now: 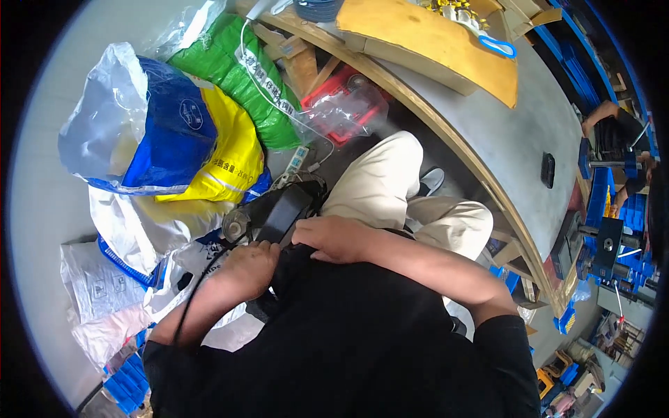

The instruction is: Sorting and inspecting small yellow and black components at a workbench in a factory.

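In the head view, a dark-grey, box-shaped object (284,214) sits at nine o'clock. Our left hand (252,268) curls at its seven o'clock, our right hand (326,235) at its four, perhaps to steady it; what either grip is grasping, we cannot tell.

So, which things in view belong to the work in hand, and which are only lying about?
In hand, seemingly:
dark boxy object, close to the left hand and right hand

Apparently lying about:
green sack
open blue bag
red crate
cardboard box
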The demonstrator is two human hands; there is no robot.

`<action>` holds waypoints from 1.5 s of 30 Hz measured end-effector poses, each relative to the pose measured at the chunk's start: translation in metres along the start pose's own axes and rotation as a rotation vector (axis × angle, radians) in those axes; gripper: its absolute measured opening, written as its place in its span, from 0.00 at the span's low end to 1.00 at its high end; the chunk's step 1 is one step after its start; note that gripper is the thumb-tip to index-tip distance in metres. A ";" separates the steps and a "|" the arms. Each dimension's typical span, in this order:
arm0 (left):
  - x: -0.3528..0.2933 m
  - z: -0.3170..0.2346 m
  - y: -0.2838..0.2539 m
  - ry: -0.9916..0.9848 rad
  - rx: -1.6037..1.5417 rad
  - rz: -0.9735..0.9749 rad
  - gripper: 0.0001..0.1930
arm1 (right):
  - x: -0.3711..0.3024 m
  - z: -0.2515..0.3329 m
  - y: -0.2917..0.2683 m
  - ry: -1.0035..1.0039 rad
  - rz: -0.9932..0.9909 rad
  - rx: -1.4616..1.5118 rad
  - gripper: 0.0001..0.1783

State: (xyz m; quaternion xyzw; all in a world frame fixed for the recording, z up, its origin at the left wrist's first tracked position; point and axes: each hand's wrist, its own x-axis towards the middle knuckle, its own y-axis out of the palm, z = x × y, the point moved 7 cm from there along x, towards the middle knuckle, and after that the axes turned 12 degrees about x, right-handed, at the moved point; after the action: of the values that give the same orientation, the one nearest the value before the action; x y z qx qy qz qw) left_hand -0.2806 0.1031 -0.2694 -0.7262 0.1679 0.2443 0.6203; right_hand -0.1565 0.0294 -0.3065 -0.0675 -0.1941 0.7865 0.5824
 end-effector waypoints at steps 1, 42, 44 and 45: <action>0.001 0.004 0.004 0.000 -0.003 0.000 0.10 | 0.002 -0.009 0.007 0.032 0.042 0.014 0.23; 0.010 0.100 0.047 -0.370 -1.048 -0.881 0.13 | -0.139 0.023 -0.169 0.345 -0.756 0.276 0.09; 0.011 0.098 0.044 -0.358 -0.993 -0.903 0.10 | -0.132 0.035 -0.172 0.317 -0.749 0.250 0.09; 0.013 0.099 0.048 -0.356 -0.995 -0.902 0.10 | -0.127 0.041 -0.172 0.289 -0.740 0.223 0.09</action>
State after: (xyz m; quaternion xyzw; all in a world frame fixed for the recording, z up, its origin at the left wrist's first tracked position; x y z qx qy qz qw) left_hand -0.3108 0.1933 -0.3265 -0.8720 -0.3865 0.1261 0.2726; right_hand 0.0227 -0.0569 -0.2178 -0.0395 -0.0350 0.5224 0.8511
